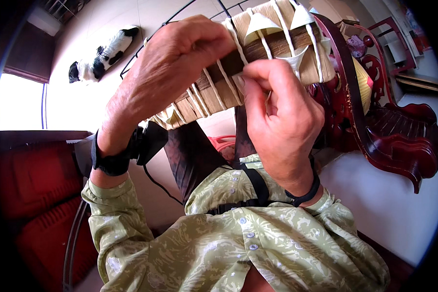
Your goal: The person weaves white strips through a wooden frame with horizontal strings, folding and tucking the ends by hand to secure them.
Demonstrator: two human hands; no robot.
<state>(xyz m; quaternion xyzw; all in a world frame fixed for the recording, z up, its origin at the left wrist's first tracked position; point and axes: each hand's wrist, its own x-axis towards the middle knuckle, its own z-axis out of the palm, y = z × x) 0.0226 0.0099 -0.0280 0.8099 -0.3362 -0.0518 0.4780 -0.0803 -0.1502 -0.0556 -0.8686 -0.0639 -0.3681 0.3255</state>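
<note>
No readable text, labels, numbers or signs.

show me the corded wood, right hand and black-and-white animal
Corded wood (276, 45), head view: dark streak between cords
Right hand (288, 121), head view: thumb side
Black-and-white animal (102, 59), head view: body

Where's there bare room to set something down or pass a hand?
Pale floor shows bare between the black-and-white dog and the left forearm. Another pale patch lies free between the right wristband and the carved red chair. Crowded: the cord-wrapped wooden bundle, with the left hand and right hand close together.
</note>
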